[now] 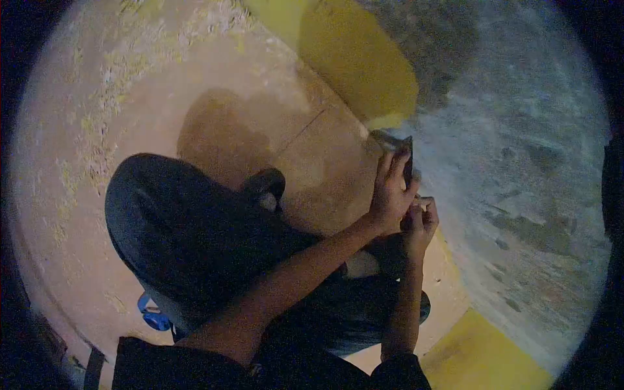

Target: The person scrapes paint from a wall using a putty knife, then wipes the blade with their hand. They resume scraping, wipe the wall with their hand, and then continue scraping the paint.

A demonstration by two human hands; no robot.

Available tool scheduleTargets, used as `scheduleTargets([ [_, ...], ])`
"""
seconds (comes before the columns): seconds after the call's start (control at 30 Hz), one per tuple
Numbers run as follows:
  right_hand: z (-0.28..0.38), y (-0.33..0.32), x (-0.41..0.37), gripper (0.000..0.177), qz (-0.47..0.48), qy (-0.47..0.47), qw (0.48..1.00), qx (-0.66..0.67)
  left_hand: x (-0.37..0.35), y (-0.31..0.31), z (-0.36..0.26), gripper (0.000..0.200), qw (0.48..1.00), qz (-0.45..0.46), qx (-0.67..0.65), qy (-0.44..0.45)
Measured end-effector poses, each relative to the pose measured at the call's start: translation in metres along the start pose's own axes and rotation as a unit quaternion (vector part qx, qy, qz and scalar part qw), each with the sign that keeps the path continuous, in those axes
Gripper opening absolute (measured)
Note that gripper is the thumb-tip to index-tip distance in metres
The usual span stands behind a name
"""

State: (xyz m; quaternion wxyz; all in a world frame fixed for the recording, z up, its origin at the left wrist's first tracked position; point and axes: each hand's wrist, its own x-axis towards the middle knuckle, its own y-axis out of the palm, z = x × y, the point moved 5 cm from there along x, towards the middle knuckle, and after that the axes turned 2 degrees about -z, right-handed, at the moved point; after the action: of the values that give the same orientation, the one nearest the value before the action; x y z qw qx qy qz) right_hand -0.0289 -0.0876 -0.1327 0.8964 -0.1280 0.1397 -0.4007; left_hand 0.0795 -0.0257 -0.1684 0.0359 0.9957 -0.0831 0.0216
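My left hand [391, 198] reaches across and lies on a dark, thin, flat piece with a pointed corner [408, 149], its fingers bent over the face. Just below, my right hand [421, 224] has its fingers curled in at the lower end of the same piece. The piece stands at the line where the tan floor [325, 175] meets a grey, streaked surface [513, 188]. Most of its lower part is hidden behind my fingers, and I cannot tell what kind of thing it is.
My bent legs in dark trousers [195, 221] fill the lower middle. Yellow painted patches [364, 65] lie beyond my hands and at the lower right [487, 354]. A small blue object [153, 315] rests on the floor beside my leg. Flaked paint marks the floor at left.
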Motion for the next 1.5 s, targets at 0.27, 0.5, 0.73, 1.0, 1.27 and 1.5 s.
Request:
scheduleTargets([
  [0.27, -0.008, 0.004, 0.004, 0.016, -0.035, -0.094, 0.991, 0.091, -0.008, 0.006, 0.013, 0.044, 0.999, -0.012, -0.032, 0.03],
  [0.5, -0.02, -0.001, 0.006, 0.01, -0.009, -0.055, 0.997, 0.059, -0.015, 0.02, 0.046, 0.043, 0.995, 0.046, -0.063, -0.06],
  [0.73, -0.02, 0.018, 0.02, 0.013, -0.005, -0.041, 0.999, -0.024, 0.011, 0.0, 0.034, 0.042, 0.995, 0.002, -0.024, -0.101],
  [1.0, -0.023, 0.014, 0.011, 0.013, -0.026, -0.01, 1.0, -0.005, 0.004, -0.001, 0.025, 0.044, 0.998, -0.026, -0.031, -0.053],
  [1.27, -0.019, 0.029, 0.034, 0.013, 0.017, 0.009, 0.999, 0.04, 0.023, 0.002, 0.044, 0.048, 0.996, -0.036, -0.044, -0.073],
  [1.5, 0.002, 0.024, 0.016, 0.045, 0.028, 0.244, 0.931, 0.27, 0.011, -0.003, 0.023, 0.05, 0.996, 0.002, -0.065, -0.063],
])
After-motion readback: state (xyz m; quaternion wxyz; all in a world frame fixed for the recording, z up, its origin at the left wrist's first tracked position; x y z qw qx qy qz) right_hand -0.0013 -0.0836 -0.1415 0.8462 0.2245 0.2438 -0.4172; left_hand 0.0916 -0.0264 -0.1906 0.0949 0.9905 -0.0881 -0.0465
